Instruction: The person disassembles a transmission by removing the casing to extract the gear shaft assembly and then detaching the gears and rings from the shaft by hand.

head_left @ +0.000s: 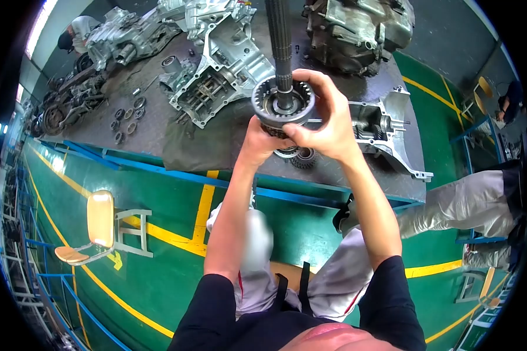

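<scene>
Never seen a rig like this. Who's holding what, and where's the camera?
No robot: a person works with two bare hands. The only picture comes from their head-worn camera, looking forward and down past their arms.

The left hand and right hand hold a toothed ring assembly, with a ridged shaft rising from its center.

On the bench lie open metal housings, small rings and a large casing. A chair stands on the green floor.

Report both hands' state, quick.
Left hand: closed on the lower left side of the round, toothed steel gear assembly with the dark splined shaft.
Right hand: closed on its right side, thumb in front.
</scene>
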A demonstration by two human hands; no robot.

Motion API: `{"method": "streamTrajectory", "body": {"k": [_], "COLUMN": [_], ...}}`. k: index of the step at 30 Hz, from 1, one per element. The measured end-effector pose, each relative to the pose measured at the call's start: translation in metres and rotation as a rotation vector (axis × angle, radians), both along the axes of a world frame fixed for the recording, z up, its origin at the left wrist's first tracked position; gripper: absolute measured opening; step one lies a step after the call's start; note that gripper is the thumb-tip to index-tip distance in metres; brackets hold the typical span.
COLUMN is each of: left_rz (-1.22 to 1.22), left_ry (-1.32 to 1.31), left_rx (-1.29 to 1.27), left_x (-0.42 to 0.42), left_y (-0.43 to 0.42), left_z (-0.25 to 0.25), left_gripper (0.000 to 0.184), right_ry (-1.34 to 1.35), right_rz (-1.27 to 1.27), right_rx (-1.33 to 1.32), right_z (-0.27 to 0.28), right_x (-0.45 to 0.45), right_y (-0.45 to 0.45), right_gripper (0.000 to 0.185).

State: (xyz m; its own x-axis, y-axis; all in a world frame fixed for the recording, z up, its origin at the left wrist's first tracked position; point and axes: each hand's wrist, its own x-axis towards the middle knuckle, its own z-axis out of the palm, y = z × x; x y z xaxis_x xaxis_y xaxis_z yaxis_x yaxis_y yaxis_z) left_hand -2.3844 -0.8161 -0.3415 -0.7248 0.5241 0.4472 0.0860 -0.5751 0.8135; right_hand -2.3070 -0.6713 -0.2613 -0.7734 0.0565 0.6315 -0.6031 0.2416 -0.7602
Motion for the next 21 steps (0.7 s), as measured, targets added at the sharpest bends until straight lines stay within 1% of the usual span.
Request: {"method": "streamTrajectory", "body": {"k": [2, 5, 7, 11, 12, 13, 15, 16, 17, 19, 20, 21], "left_rz": [-0.012, -0.052, -0.063, -0.069, -0.048, -0.049, -0.043, -0.030, -0.026, -0.039, -0.033, -0.030], "left_ry": [0.005, -0.005, -0.008, 0.003, 0.013, 0.012, 0.023, 0.036, 0.036, 0.010, -0.011, -0.012], "left_rx": [-0.083, -0.092, -0.084, -0.104, -0.085, -0.086, -0.011, 0.000, 0.000, 0.004, 0.000, -0.001], "left_x": [-0.004, -0.006, -0.005, -0.005, -0.003, -0.001, 0.002, 0.003, 0.003, 0.003, 0.005, 0.004], "left_y": [-0.002, -0.002, -0.002, -0.003, -0.003, -0.002, -0.002, -0.002, -0.002, -0.002, -0.003, -0.003], "left_z": [-0.007, -0.010, -0.008, -0.007, -0.005, -0.003, 0.002, 0.003, 0.003, 0.003, 0.008, 0.007], "left_gripper": [0.075, 0.079, 0.079, 0.082, 0.080, 0.080, 0.075, 0.072, 0.072, 0.073, 0.073, 0.073], "right_ry": [-0.009, -0.024, 0.090, 0.089, 0.143, 0.142, 0.041, 0.064, 0.064, 0.040, 0.040, 0.020], "right_rz": [0.034, 0.043, -0.027, -0.075, -0.095, -0.097, -0.057, -0.041, -0.036, -0.005, -0.002, 0.031], "right_rx": [-0.029, -0.045, 0.042, 0.083, 0.131, 0.131, 0.184, 0.193, 0.193, 0.083, 0.083, 0.024], "right_z": [0.001, -0.001, 0.000, 0.000, 0.001, 0.003, 0.008, 0.006, 0.007, 0.007, 0.006, 0.005], "right_x": [0.000, 0.001, 0.002, 0.005, 0.004, 0.005, 0.009, 0.007, 0.006, 0.006, 0.005, 0.004], "right_y": [0.006, 0.008, 0.009, 0.008, 0.009, 0.008, 0.005, 0.003, 0.002, 0.000, -0.001, -0.002], "right_gripper": [0.081, 0.079, 0.073, 0.072, 0.072, 0.072, 0.082, 0.083, 0.083, 0.075, 0.075, 0.076]}}
